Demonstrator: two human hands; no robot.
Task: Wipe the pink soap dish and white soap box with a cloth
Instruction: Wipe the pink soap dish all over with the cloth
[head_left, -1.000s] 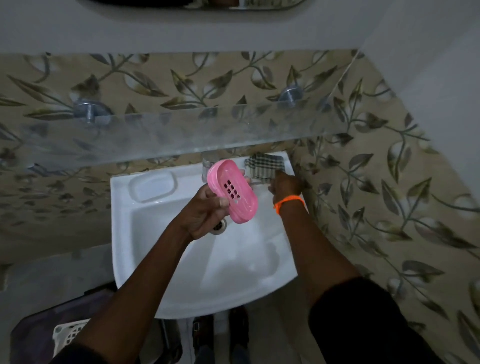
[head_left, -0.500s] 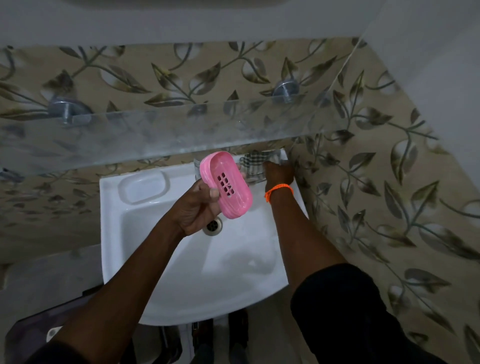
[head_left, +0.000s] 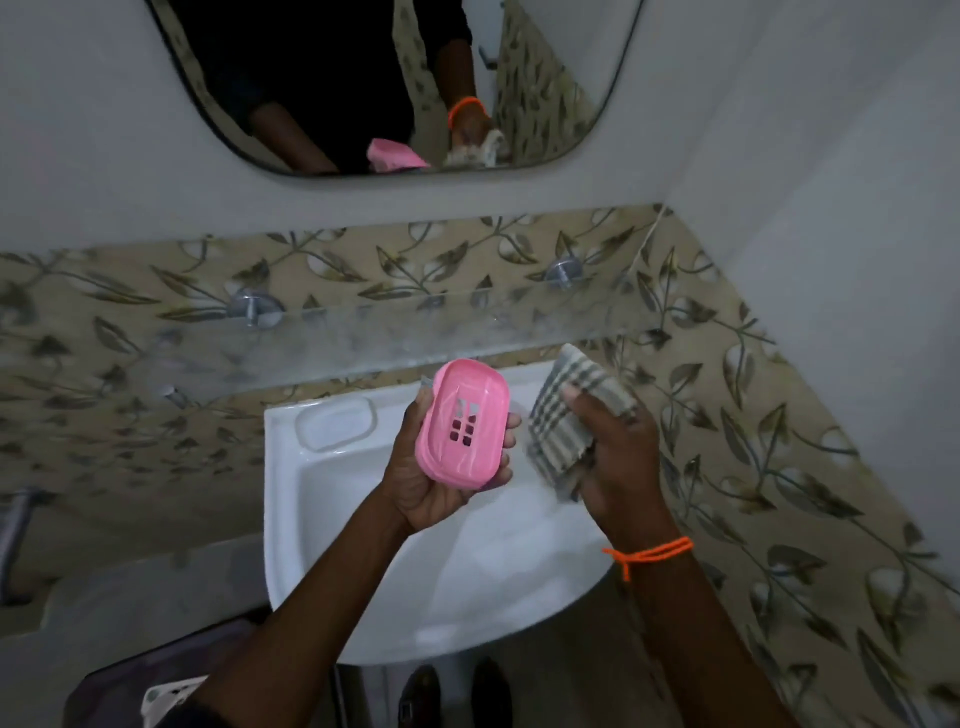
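Observation:
My left hand (head_left: 434, 480) grips the pink soap dish (head_left: 464, 423) above the white sink (head_left: 332, 499), with the dish's slotted inside turned up toward me. Just to its right, my right hand (head_left: 618, 467) is closed on a grey-and-white checked cloth (head_left: 566, 415), lifted off the sink rim. A small gap separates cloth and dish. An orange thread circles my right wrist. The white soap box is not visible.
A glass shelf (head_left: 363, 332) on metal pegs juts out just above and behind the hands. A mirror (head_left: 374, 78) hangs on the wall above. Leaf-patterned tiles close in on the right. A moulded soap recess (head_left: 335, 428) sits at the sink's back left. A white basket (head_left: 166, 696) stands below left.
My right hand has picked the checked cloth up from the sink's back right rim and brought it beside the dish. The dish has turned more face-up. My head has tilted up, showing the mirror.

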